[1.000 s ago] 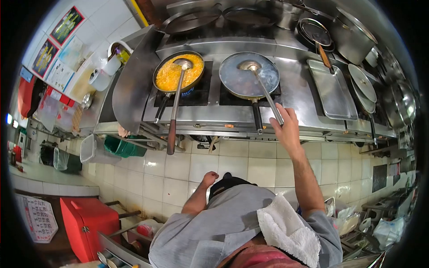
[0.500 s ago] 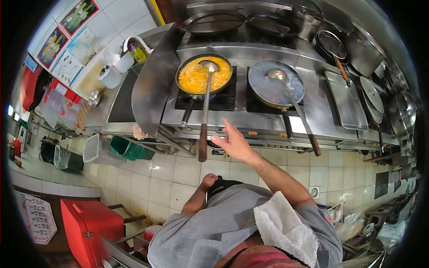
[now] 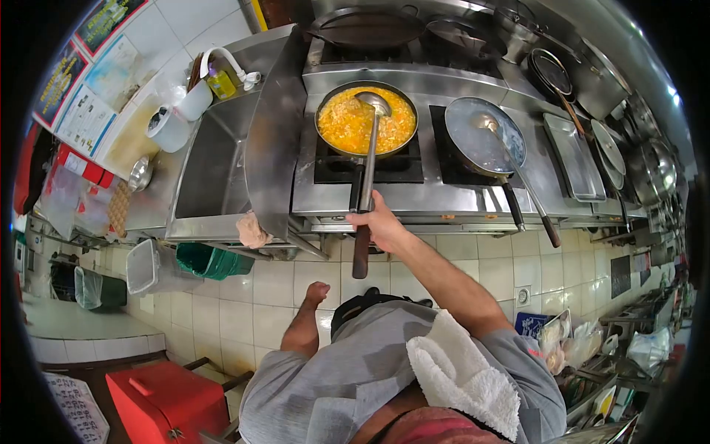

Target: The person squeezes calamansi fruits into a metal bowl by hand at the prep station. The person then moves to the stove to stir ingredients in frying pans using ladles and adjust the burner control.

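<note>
My right hand (image 3: 383,224) is closed around the dark handle of a long ladle (image 3: 362,251), with the thumb across it. The ladle's bowl lies in a frying pan (image 3: 318,132) full of a bubbling orange-yellow mixture with pale bits. The pan's handle (image 3: 356,185) runs beside the ladle into the same hand; I cannot tell whether it is gripped too. Low at my side hangs my left hand (image 3: 316,292), fingers curled, with nothing visible in it. To the right, a second pan (image 3: 473,159) of cloudy liquid holds another ladle (image 3: 529,185).
Behind the burners stand dark pans (image 3: 366,28) and a tall pot (image 3: 603,78). A metal tray (image 3: 580,166) lies at the right. Left of the stove, a steel partition (image 3: 274,126) borders a sink (image 3: 211,159). Green bins (image 3: 211,260) stand below, and a red box (image 3: 166,403) behind.
My right hand has gone from open beside the ladle to closed on its handle. The orange pan's handle has swung over next to the ladle. The whole view has shifted.
</note>
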### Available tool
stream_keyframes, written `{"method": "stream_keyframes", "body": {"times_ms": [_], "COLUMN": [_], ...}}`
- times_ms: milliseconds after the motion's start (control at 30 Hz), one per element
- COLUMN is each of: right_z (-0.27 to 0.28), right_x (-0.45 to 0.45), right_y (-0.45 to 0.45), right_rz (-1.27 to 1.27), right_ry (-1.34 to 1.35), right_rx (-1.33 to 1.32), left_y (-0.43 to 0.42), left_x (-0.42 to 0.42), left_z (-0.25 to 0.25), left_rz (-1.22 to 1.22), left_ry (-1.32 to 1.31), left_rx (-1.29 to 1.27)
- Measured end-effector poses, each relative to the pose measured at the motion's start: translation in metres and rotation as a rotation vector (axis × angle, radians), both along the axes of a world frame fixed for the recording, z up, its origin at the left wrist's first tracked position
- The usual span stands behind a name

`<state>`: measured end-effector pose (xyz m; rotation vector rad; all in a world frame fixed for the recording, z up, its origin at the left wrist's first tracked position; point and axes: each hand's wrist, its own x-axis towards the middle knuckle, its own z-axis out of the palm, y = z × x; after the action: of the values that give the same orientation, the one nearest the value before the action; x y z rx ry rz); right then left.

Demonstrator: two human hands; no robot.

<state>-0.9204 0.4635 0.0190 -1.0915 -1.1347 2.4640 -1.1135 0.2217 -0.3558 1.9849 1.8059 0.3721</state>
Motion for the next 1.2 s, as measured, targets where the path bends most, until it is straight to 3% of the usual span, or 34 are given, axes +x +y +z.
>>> {"method": "stream_keyframes", "body": {"times_ms": [67, 100, 333, 400, 433, 533, 600, 700, 767, 933, 1033, 1133, 1200], "right_z": [-0.056, -0.039, -0.001, 0.026, 0.049, 0.047, 0.024, 0.007, 0.011, 0.057, 0.022, 0.034, 0.042], "right_x": [-0.011, -0.006, 0.080, 0.097, 0.102, 0.112, 0.112, 0.113, 0.122, 0.132, 0.119, 0.108, 0.118], "right_y": [-0.004, -0.008, -0.010, -0.018, -0.023, -0.022, -0.012, -0.003, 0.000, 0.002, 0.011, -0.001, -0.009], "right_rz": [-0.198, -0.173, -0.102, -0.087, -0.031, 0.099, 0.119, 0.122, 0.110, 0.147, 0.079, 0.089, 0.097], "right_ry": [-0.163, -0.405, -0.576, -0.464, -0.469, -0.528, -0.574, -0.593, -0.574, -0.653, -0.664, -0.632, -0.609], "right_rx": [0.553, 0.594, 0.995, 1.037, 0.926, 1.048, 1.101, 1.204, 1.239, 1.020, 1.126, 0.953, 0.938], "left_y": [0.027, 0.034, 0.075, 0.099, 0.112, 0.151, 0.170, 0.190, 0.191, 0.179, 0.178, 0.189, 0.197], "left_x": [0.027, 0.033, 0.078, 0.083, 0.087, 0.090, 0.084, 0.077, 0.074, 0.071, 0.070, 0.053, 0.054], "left_z": [0.030, 0.031, 0.041, 0.077, 0.105, 0.212, 0.259, 0.282, 0.275, 0.215, 0.168, 0.106, 0.111], "left_rz": [0.864, 0.816, 0.654, 0.629, 0.667, 0.727, 0.640, 0.545, 0.552, 0.596, 1.008, 1.149, 1.210], "left_ry": [-0.841, -0.876, -0.984, -1.222, -1.369, -1.795, -1.900, -1.855, -1.833, -1.917, -1.652, -1.616, -1.599], "left_rx": [-0.544, -0.483, -0.338, -0.324, -0.276, -0.152, -0.077, -0.016, -0.026, -0.117, -0.202, -0.238, -0.231]}}
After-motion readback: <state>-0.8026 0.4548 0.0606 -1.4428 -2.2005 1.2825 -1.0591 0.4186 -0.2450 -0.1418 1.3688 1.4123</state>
